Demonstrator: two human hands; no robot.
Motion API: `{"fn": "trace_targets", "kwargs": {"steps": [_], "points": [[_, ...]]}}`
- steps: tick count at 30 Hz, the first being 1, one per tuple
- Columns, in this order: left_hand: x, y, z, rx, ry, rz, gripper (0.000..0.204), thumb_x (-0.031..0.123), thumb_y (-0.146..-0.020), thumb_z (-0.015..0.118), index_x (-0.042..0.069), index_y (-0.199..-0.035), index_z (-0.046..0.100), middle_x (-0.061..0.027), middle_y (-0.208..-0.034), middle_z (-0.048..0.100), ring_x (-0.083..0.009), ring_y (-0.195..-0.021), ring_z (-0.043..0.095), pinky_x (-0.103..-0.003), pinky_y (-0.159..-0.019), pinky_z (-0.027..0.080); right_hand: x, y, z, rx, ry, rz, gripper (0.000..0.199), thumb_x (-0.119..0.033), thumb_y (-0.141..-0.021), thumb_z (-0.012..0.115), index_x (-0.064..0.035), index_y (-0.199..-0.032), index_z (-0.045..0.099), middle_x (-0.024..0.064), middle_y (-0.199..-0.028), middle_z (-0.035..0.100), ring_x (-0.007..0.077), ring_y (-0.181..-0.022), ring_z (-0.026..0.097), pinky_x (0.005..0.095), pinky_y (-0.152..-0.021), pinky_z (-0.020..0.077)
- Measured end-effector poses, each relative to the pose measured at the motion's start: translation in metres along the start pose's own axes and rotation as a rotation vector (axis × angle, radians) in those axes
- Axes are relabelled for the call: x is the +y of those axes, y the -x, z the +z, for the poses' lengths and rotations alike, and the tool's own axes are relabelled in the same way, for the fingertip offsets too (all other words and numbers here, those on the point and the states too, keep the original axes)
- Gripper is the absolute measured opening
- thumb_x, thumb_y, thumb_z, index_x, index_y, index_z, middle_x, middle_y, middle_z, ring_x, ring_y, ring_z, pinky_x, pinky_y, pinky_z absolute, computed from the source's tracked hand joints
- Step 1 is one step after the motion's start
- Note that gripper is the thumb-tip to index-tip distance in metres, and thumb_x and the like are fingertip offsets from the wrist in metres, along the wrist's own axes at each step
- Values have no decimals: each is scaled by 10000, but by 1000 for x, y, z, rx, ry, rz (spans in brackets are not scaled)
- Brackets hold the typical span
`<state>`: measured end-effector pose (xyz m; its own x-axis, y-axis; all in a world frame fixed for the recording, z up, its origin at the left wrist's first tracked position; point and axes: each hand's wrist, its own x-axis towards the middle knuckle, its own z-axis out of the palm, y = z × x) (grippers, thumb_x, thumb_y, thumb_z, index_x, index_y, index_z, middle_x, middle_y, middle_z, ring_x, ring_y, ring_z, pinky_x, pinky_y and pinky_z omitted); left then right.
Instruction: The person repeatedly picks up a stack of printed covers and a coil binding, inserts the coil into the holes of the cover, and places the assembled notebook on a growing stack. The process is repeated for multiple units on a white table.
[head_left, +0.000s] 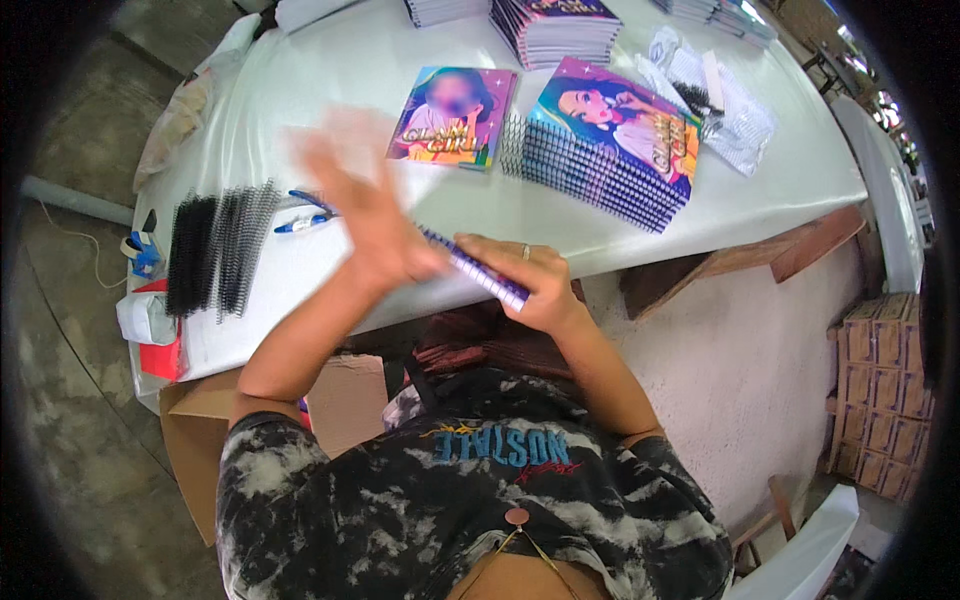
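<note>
My right hand is closed around a purple notebook, held tilted above the table's front edge with its bound edge showing. Blurred by motion, my left hand is raised beside the notebook's far end, its fingers apart and nothing visible in them. A blue-handled tool, perhaps pliers, lies just left of that hand, partly covered by it. Farther back, a single notebook with a colourful illustrated cover lies flat. Right of it, spiral-bound notebooks overlap in a fanned stack.
Black binding coils lie in a bundle at the left of the white-covered table. More notebooks are stacked at the back, near a crumpled plastic bag. An open cardboard box stands below the left edge; brown cartons are piled far right.
</note>
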<state>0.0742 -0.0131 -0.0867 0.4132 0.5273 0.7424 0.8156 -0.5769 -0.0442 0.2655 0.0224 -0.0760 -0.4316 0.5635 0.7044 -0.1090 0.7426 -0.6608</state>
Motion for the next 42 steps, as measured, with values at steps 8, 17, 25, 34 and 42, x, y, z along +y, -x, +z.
{"fn": "trace_targets", "kwargs": {"steps": [8, 17, 25, 34, 42], "points": [[-14, 12, 5, -506, 521, -275, 774, 632, -701, 587, 52, -1205, 491, -151, -1229, 477, -298, -1112, 429, -475, -954, 325, -4, 1, 9, -52, 41, -17, 378, 76, -711, 561, 6, -1080, 608, 154, -1012, 647, 255, -880, 657, 301, -737, 516], [4, -22, -13, 197, -95, 75, 1027, 792, -650, 441, -14, -1284, 381, -337, -1315, 273, -503, -1230, 261, -609, -991, 202, 2, -2, 18, -46, -6, -24, 477, 35, -653, 572, -28, -1126, 586, 162, -998, 637, 300, -854, 641, 336, -736, 511], [-6, 15, 3, 64, 155, 97, 961, 726, -703, 498, -3, -1310, 341, -229, -1210, 433, -419, -1173, 364, -645, -931, 229, -5, -4, 19, -49, -39, 130, 487, -34, -668, 624, -84, -1150, 583, 158, -1015, 633, 296, -859, 639, 332, -734, 505], [53, -18, -23, -64, 348, -290, 930, 466, -863, 493, -130, -1350, -29, -426, -1365, -40, -592, -1265, -12, -594, -1027, 77, -3, -11, 35, 113, -223, 61, 540, -160, -750, 628, -45, -1257, 481, 176, -1253, 496, 307, -1165, 467, 395, -966, 349], [34, -57, -110, 287, 800, -1119, 249, 156, -910, 513, -66, -984, 599, -88, -855, 636, -99, -746, 578, -238, -691, 483, -62, -87, 10, -112, 237, -134, 375, -288, -862, 519, -18, -1117, 571, 131, -987, 609, 312, -884, 578, 431, -836, 403]]}}
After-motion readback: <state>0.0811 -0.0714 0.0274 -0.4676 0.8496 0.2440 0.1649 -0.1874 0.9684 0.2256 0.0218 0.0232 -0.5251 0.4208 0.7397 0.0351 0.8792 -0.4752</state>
